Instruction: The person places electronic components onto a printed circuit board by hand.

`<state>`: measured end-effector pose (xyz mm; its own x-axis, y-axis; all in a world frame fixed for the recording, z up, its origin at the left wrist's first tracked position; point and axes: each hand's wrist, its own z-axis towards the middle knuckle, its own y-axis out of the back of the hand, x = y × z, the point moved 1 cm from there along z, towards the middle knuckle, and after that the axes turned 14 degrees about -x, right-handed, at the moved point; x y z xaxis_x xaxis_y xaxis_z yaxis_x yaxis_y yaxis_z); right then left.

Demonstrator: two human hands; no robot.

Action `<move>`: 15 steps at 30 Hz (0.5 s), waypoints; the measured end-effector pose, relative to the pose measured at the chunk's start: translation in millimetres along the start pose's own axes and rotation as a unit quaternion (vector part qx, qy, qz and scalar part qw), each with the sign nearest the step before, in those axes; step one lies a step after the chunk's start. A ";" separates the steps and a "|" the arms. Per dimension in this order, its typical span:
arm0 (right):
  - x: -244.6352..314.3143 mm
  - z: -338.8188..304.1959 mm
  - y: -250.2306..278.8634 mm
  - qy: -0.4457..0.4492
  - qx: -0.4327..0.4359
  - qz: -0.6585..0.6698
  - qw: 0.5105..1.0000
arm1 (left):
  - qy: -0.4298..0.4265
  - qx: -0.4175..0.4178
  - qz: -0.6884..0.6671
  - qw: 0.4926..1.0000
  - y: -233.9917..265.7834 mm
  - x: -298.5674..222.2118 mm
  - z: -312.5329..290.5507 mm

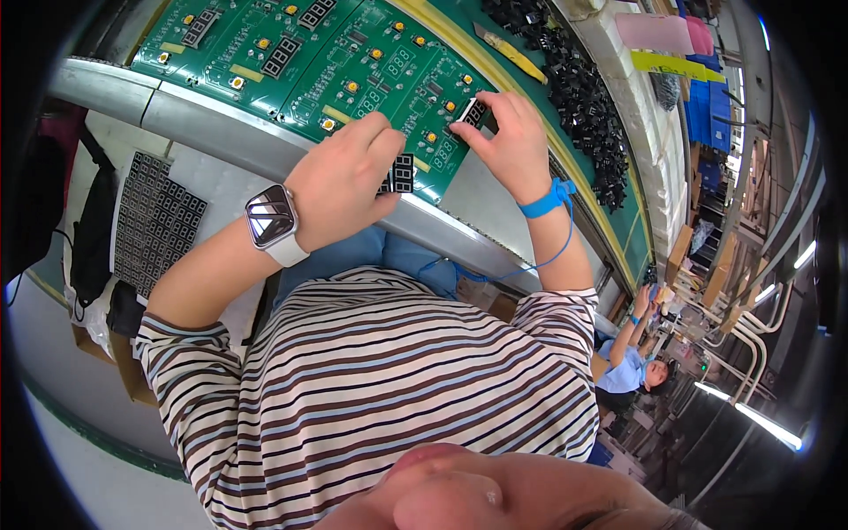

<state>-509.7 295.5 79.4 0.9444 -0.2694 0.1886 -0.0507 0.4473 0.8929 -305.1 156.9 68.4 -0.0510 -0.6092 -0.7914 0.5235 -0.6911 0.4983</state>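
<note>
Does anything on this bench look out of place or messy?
Mostly orderly: green circuit boards lie in a row. The loose heap of small black parts sprawls along the bench edge. Left hand holds black display modules; right hand sets another.

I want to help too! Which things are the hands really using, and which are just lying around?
In use:
- green circuit boards
- black display part pinched by the right hand
- black display parts held in the left hand

Lying about:
- pile of black parts
- tray of display parts
- yellow-handled tool
- blue bins
</note>
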 end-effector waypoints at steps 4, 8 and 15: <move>-0.4 0.4 0.3 0.014 0.000 0.004 1.000 | 0.001 0.008 -0.001 1.000 -1.6 1.0 -2.5; 0.3 1.6 1.0 0.018 0.005 0.004 1.000 | 0.004 0.001 0.000 1.000 -2.1 2.2 -3.5; -1.3 6.8 1.9 0.035 0.013 0.005 0.999 | -0.001 0.003 0.007 1.000 -1.5 2.6 -1.5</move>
<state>-513.3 290.8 83.7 0.9643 -0.2034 0.1693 -0.0681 0.4275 0.9015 -304.7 157.0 65.1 -0.0459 -0.6192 -0.7839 0.5197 -0.6850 0.5106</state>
